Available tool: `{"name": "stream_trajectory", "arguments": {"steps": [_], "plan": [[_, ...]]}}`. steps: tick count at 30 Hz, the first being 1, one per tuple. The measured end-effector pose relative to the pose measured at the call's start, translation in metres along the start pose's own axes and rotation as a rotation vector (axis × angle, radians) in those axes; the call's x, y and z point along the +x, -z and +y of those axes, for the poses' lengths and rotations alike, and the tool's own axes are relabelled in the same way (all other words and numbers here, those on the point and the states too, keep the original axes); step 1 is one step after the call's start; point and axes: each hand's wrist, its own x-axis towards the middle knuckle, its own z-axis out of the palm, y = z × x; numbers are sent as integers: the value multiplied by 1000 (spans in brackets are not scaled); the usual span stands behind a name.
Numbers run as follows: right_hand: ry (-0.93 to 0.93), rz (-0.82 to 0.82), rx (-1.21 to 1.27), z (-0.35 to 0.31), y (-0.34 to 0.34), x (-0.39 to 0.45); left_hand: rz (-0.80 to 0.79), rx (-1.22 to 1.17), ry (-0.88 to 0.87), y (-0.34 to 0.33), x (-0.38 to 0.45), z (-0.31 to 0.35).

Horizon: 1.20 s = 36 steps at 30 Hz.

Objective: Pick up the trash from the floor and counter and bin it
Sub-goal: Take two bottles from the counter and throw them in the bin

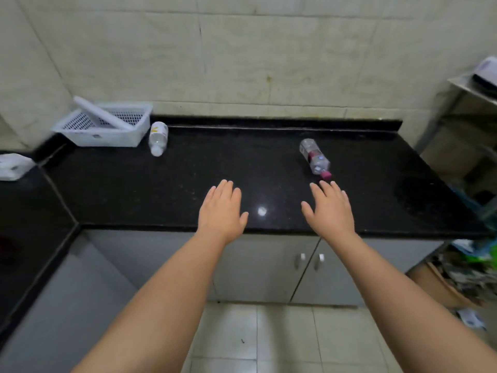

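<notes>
Two empty plastic bottles lie on the black counter point(242, 162). A clear bottle with a pink cap point(314, 158) lies on its side right of centre, cap toward me. A clear bottle with a white cap and yellow label point(158, 138) lies at the back left beside a basket. My left hand point(222, 211) hovers flat over the counter's front edge, fingers apart, holding nothing. My right hand point(329, 211) is open too, its fingertips just short of the pink cap. A small scrap of paper point(470, 319) lies on the floor at the right.
A white perforated basket point(107, 127) stands in the back left corner with a white board leaning in it. A white object point(13, 165) sits on the left counter. Grey cabinet doors point(269, 267) are below. A cardboard box of clutter point(457, 275) and a metal shelf point(468, 103) stand at the right.
</notes>
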Motion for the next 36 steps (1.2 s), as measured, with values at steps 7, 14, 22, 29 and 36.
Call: {"name": "stream_trajectory", "arguments": {"steps": [7,14,22,29,36], "plan": [[-125,-31,-24,11,-11,96,-63,-33,58,-15,72,-46],[-395,-198,123,71,-51,210,-101,-9,78,-38,190,-35],[-380,-181,135,87,-90,286,-166,2,70,-55,311,-22],[-42,-134,171,8,-99,344,-173,66,337,-70,338,-112],[26,-93,321,-140,-120,359,-167,104,555,-82,327,-251]]}}
